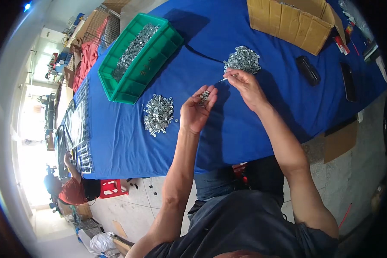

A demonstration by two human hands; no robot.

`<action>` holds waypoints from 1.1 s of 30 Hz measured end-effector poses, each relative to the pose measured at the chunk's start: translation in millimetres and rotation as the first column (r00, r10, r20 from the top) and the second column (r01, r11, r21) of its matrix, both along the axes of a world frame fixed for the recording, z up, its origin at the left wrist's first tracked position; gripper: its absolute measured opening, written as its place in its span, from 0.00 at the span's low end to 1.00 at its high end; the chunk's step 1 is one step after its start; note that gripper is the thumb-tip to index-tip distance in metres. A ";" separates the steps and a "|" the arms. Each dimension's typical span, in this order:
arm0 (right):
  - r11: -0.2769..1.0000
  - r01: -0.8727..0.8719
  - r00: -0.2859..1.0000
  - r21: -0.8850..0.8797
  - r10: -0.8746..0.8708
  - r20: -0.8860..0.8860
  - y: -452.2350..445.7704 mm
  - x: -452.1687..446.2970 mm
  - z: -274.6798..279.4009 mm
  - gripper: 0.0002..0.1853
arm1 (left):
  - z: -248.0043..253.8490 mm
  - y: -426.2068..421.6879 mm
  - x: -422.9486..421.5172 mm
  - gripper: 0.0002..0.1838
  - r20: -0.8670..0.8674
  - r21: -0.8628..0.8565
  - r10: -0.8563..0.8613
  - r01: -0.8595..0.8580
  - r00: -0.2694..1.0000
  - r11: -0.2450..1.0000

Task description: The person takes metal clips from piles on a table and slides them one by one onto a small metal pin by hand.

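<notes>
My left hand [198, 109] is palm up with its fingers curled around several small metal pieces [204, 98]. Just to its upper right, my right hand [247, 88] pinches a thin, pen-like tool [223, 80] whose tip points toward the left hand. Right behind the right hand lies a pile of small metal pieces [244, 59] on the blue cloth [129, 146]. A second pile of similar pieces [158, 115] sits left of my left hand. What is on the tool's tip is too small to tell.
A green bin [157, 64] of metal pieces stands at the upper left, a cardboard box [288, 26] at the upper right. A black case [308, 71] and a dark phone-like object [348, 81] lie at the right. Another person [75, 189] is at the far left, near white wire racks [79, 124].
</notes>
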State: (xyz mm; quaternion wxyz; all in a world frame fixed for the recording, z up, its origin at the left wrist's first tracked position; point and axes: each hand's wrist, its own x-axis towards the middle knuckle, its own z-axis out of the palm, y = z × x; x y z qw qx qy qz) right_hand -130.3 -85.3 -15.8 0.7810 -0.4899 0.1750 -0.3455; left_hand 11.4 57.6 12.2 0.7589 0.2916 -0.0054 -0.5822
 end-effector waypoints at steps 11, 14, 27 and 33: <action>0.848 0.077 0.975 -0.525 -0.174 -0.138 19.0 -18.0 24.0 0.08 | -4.4 -20.4 -21.0 0.15 0.355 0.268 -0.165 0.069 0.920 0.961; 0.828 0.043 0.972 -0.560 -0.163 -0.166 21.8 -13.9 13.7 0.07 | -10.6 -20.1 -16.2 0.15 0.324 0.214 -0.150 0.082 0.934 0.973; 0.733 0.035 0.962 -0.680 -0.209 -0.176 25.6 -11.2 10.9 0.05 | -8.3 -20.3 -16.6 0.15 0.275 0.156 -0.128 0.087 0.953 0.984; 0.823 0.007 0.964 -0.568 -0.157 -0.217 22.7 -13.0 12.8 0.05 | -6.7 -20.8 -18.1 0.15 0.269 0.173 -0.105 0.060 0.957 0.983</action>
